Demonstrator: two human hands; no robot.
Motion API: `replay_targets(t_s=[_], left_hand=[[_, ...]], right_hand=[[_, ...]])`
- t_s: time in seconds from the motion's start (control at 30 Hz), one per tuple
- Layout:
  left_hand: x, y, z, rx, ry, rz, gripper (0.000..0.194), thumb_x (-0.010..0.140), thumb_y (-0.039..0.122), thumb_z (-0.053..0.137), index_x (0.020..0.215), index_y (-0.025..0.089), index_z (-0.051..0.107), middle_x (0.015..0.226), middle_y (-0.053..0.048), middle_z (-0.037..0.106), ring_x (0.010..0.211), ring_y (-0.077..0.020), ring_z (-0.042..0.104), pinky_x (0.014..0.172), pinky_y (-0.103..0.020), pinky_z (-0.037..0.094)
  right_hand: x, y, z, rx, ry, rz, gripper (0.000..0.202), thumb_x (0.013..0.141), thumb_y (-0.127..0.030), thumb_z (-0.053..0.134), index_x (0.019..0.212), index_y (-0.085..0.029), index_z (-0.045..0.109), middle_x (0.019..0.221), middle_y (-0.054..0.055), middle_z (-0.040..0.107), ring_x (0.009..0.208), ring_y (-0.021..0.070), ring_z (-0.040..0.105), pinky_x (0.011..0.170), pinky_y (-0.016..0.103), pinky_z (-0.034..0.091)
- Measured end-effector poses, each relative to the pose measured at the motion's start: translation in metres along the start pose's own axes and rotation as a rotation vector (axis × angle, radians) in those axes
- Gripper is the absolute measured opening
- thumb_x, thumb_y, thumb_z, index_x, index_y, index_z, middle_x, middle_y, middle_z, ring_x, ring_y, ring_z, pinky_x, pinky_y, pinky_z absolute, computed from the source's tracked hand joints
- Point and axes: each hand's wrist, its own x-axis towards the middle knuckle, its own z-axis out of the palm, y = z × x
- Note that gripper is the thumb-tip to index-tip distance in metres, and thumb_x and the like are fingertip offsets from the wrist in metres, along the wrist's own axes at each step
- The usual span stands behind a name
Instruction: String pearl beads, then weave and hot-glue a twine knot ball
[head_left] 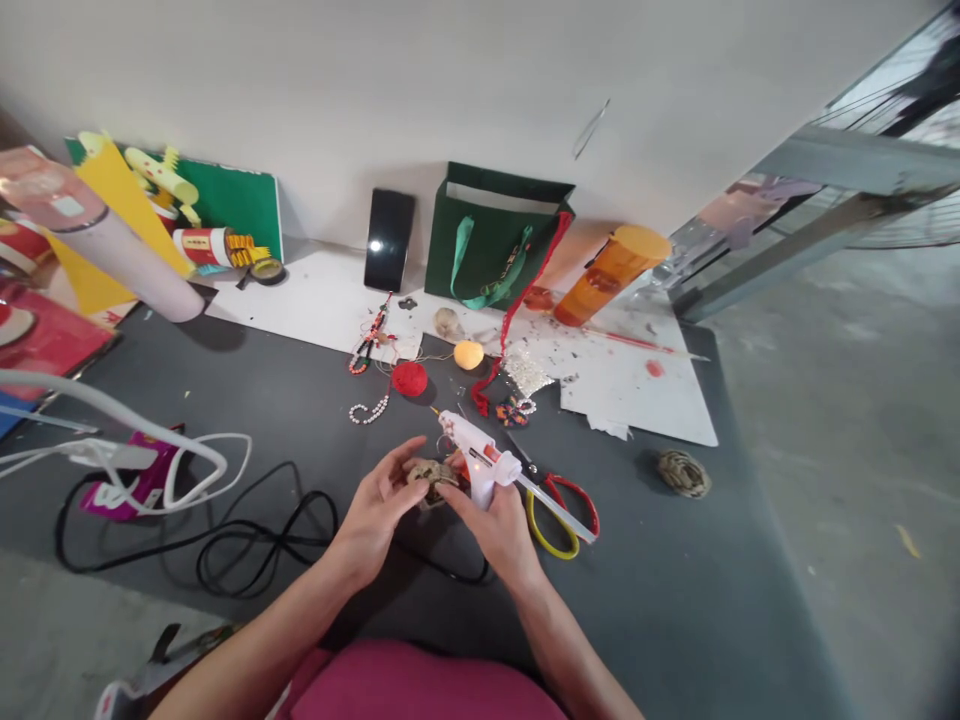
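My left hand (379,508) is closed around a small grey-brown ball or coil (429,478), perhaps of rope; its underside is hidden by the fingers. In my right hand (501,520) is the handle of a white glue gun (472,445), its nozzle pointing up and to the left. A clear glue stick (559,508) pokes out of the gun's back. The right thumb also presses on the ball. Beside the right hand lie scissors (566,535) with one red and one yellow handle loop. A similar grey-brown ball (682,473) rests at the table's right side.
Black cable (281,540) loops over the left of the table, beside a purple power strip (135,480). Ahead are a red yarn ball (409,379), a yellow ball (469,355), beads (367,412), a phone (389,240), a green paper bag (450,240) and an orange canister (604,280).
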Motion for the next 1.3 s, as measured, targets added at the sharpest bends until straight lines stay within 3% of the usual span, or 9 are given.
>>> replay_targets(t_s=[0.37, 0.73, 0.87, 1.1, 1.3], left_hand=[[0.004, 0.0, 0.001, -0.067, -0.015, -0.069, 0.031, 0.068, 0.035, 0.079, 0.085, 0.012, 0.067, 0.084, -0.004, 0.067, 0.074, -0.0124, 0.06, 0.072, -0.026, 0.048], [0.006, -0.001, -0.002, 0.075, 0.056, -0.039, 0.037, 0.064, 0.04, 0.08, 0.084, 0.012, 0.067, 0.08, -0.005, 0.067, 0.071, -0.0136, 0.06, 0.069, -0.027, 0.049], [0.007, 0.0, 0.0, 0.191, 0.114, 0.031, 0.037, 0.059, 0.042, 0.082, 0.077, 0.013, 0.067, 0.074, -0.002, 0.065, 0.066, -0.0117, 0.057, 0.065, -0.024, 0.047], [0.005, -0.005, 0.0, 0.11, 0.026, 0.039, 0.042, 0.067, 0.046, 0.076, 0.092, 0.013, 0.066, 0.084, -0.006, 0.067, 0.075, -0.0154, 0.06, 0.072, -0.029, 0.05], [0.005, -0.007, -0.003, 0.144, 0.025, 0.017, 0.035, 0.059, 0.035, 0.083, 0.081, 0.014, 0.066, 0.076, -0.004, 0.066, 0.07, -0.0141, 0.059, 0.07, -0.028, 0.048]], right_hand=[[0.002, 0.002, -0.001, 0.033, 0.057, 0.08, 0.023, 0.072, -0.033, 0.069, 0.088, -0.018, 0.064, 0.084, 0.006, 0.071, 0.08, 0.0225, 0.067, 0.077, 0.034, 0.054], [0.002, -0.005, -0.001, 0.066, -0.019, 0.053, 0.018, 0.077, -0.033, 0.064, 0.089, -0.019, 0.066, 0.096, 0.007, 0.073, 0.09, 0.0236, 0.068, 0.083, 0.035, 0.053], [0.002, -0.002, 0.0, 0.051, 0.019, 0.079, 0.023, 0.075, -0.034, 0.068, 0.091, -0.018, 0.067, 0.093, 0.008, 0.073, 0.089, 0.0243, 0.068, 0.084, 0.036, 0.053], [0.001, 0.009, 0.0, 0.188, 0.083, 0.219, 0.031, 0.073, -0.036, 0.072, 0.096, -0.016, 0.068, 0.092, 0.008, 0.074, 0.088, 0.0264, 0.069, 0.084, 0.041, 0.053], [0.001, 0.013, -0.002, 0.21, 0.102, 0.217, 0.031, 0.073, -0.038, 0.073, 0.094, -0.016, 0.069, 0.092, 0.008, 0.074, 0.087, 0.0252, 0.069, 0.084, 0.04, 0.052]])
